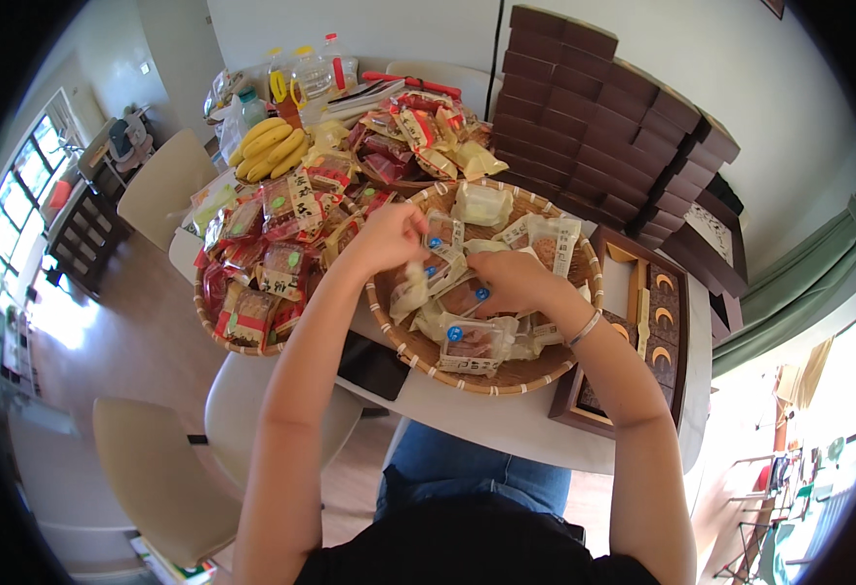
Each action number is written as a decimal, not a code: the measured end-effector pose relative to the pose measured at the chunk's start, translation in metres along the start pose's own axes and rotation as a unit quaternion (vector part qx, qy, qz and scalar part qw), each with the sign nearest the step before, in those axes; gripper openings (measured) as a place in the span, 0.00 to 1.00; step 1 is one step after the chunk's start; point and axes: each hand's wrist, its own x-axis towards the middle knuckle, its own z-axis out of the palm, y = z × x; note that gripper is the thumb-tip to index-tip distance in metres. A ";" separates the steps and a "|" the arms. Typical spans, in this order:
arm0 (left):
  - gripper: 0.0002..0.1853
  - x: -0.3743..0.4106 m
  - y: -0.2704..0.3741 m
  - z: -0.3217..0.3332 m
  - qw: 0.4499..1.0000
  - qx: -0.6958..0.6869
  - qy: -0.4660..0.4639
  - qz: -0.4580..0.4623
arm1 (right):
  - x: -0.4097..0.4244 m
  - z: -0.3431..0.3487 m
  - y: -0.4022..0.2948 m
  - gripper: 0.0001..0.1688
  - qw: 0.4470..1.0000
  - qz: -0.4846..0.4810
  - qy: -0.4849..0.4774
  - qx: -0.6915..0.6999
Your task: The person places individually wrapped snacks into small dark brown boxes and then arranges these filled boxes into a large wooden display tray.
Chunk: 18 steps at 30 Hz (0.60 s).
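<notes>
A round woven bamboo basket (497, 387) stands before me with several clear-wrapped pastries in it, some bearing round blue stickers. My left hand (391, 238) is over its left side, fingers bent. Just under those fingertips a wrapped pastry (409, 292) is blurred, its upper end seemingly pinched. My right hand (515, 279) reaches down among the packets in the middle, thumb and forefinger spread around a blue-stickered packet (464, 298). Whether it grips that packet is hidden. Nearest my body lies another blue-stickered packet (475, 344).
Left is a second basket (212, 333) heaped with red-and-gold packets; bananas (270, 150) lie behind it. On the right an open brown gift box (680, 322) has moon-marked compartments. Stacked brown boxes (581, 124) rise behind. A black flat object (373, 365) lies at the table edge.
</notes>
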 end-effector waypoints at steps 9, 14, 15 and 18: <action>0.02 0.082 0.021 0.033 0.996 -0.035 0.047 -0.068 | -0.001 0.012 0.022 0.41 0.997 -0.029 0.054 0.041; 0.06 0.098 0.022 0.043 0.998 0.011 -0.013 -0.061 | 0.001 0.021 0.032 0.43 0.997 -0.042 0.058 0.025; 0.07 0.098 0.022 0.042 0.997 0.004 -0.024 -0.067 | 0.001 0.021 0.032 0.43 0.997 -0.051 0.061 0.024; 0.08 0.093 0.021 0.040 0.996 -0.021 -0.048 -0.075 | 0.000 0.019 0.027 0.43 0.997 -0.042 0.055 0.027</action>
